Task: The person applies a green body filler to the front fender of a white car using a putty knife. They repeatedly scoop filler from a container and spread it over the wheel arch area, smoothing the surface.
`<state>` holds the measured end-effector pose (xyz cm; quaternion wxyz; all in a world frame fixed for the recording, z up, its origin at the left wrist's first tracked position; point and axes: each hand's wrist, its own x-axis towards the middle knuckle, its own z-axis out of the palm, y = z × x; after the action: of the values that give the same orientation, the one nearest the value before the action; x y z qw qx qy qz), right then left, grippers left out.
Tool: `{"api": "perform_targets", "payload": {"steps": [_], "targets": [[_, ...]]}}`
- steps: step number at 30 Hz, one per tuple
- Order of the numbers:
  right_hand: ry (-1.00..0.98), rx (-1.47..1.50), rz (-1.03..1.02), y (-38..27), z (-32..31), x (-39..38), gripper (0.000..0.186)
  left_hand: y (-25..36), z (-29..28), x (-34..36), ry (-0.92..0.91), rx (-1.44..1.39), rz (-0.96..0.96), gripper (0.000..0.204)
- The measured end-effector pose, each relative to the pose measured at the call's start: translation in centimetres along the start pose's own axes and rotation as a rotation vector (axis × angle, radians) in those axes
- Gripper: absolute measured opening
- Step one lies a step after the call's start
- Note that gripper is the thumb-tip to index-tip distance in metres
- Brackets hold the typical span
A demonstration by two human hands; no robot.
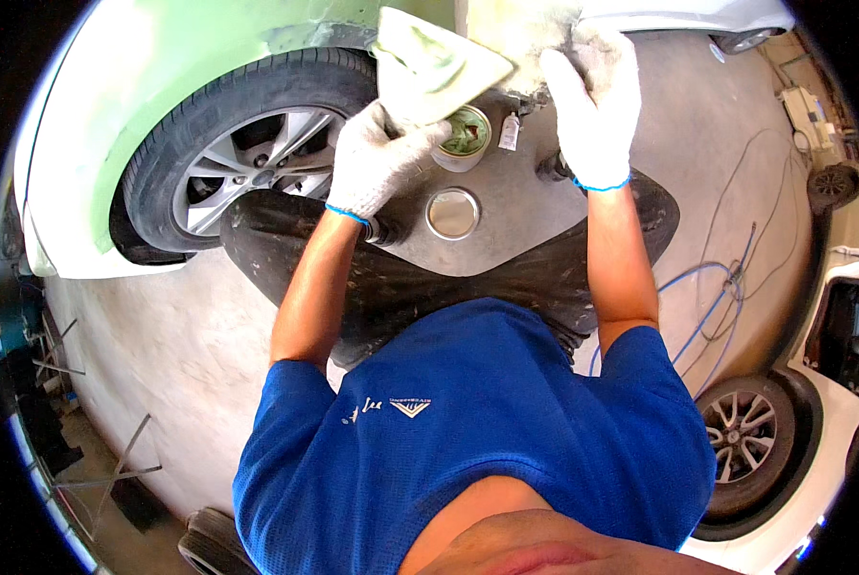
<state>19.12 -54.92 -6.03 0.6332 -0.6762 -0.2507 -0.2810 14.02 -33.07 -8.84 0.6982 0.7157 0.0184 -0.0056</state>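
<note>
At top centre, our left hand (381,158) clamps a paste-smeared board (437,81); we cannot tell our right hand's (597,113) grip.

1. Your left hand (377,158) and right hand (597,110) are gloved white, with blue cuffs (602,185).
2. Above-left of the tub (460,164), your pale board (479,77) is smeared light green.
3. The tub's paste (468,132) is green, streaked reddish.
4. Below the tub, your black trousers (400,292) carry pale flecks.

Blue hose (734,279) on grey floor (698,105)
</note>
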Motion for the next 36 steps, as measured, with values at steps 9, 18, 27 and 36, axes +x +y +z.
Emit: {"api": "perform_targets", "payload": {"steps": [9, 18, 27, 36], "targets": [[-0.178, -0.255, -0.004, 0.3, -0.7, -1.0, 0.028, 1.0, -0.9, 0.7, 0.042, -0.074, 0.036, 0.032], [-0.011, 0.054, 0.093, -0.5, -0.6, -0.1, 0.038, -1.8, -0.7, -0.4, -0.005, 0.026, 0.016, 0.038], [-0.33, -0.424, -0.068, -1.3, 0.1, -0.1, 0.025, -1.0, -1.0, 0.1, 0.02, 0.038, 0.01, 0.039], [-0.361, -0.48, -0.066, -0.4, -0.5, 0.1, 0.024, -0.7, -1.2, 0.4, 0.079, -0.038, -0.019, 0.03]]}}
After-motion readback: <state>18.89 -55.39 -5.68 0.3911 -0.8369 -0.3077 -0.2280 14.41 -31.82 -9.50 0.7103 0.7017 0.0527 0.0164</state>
